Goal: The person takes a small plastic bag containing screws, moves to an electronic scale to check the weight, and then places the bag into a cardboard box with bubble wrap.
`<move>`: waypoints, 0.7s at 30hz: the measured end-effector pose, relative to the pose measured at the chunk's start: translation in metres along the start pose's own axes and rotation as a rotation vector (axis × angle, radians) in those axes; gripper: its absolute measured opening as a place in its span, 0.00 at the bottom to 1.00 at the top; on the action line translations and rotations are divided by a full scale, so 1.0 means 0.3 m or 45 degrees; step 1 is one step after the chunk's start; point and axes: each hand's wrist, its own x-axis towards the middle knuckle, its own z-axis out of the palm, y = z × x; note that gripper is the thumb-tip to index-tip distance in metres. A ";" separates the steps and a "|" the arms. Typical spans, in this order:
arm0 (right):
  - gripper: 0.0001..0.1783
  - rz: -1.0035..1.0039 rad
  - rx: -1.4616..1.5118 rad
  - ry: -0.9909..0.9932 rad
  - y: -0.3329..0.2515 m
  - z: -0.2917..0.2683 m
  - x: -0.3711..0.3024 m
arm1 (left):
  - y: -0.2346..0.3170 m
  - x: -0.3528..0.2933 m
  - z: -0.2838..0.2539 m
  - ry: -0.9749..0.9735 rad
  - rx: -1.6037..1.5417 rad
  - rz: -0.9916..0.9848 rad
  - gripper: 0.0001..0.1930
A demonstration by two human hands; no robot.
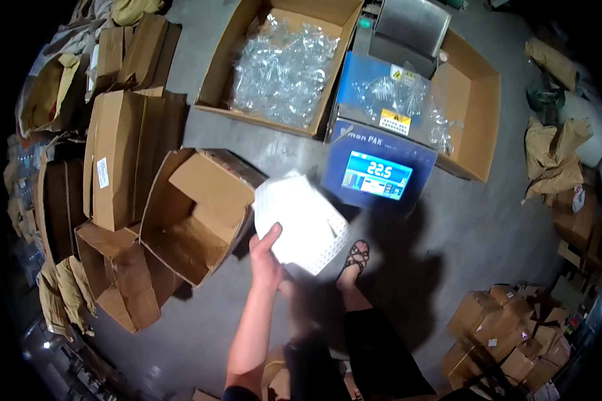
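My left hand (266,260) reaches in from the lower edge with its thumb on top of a white plastic basket (297,217). Rows of small holes run along the basket's right side. Glare washes out its surface, so I cannot make out what is inside. The fingers are hidden beneath it. Beyond the basket, to the right, stands a blue packing machine (381,144) with a lit screen (377,174) and a metal hopper. Clear plastic pieces (398,93) lie on top of the machine. My right hand is out of the picture.
A cardboard box (214,110) of clear plastic pieces (284,70) lies ahead. Another open carton (478,113) sits behind the machine. Left of the basket stands an open carton (197,214), among stacked boxes (117,160). More cartons (508,327) pile up at lower right.
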 end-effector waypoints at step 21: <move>0.19 -0.530 -0.855 1.709 -0.682 -0.918 -0.757 | 0.087 -0.086 0.285 -0.592 1.641 -0.059 0.13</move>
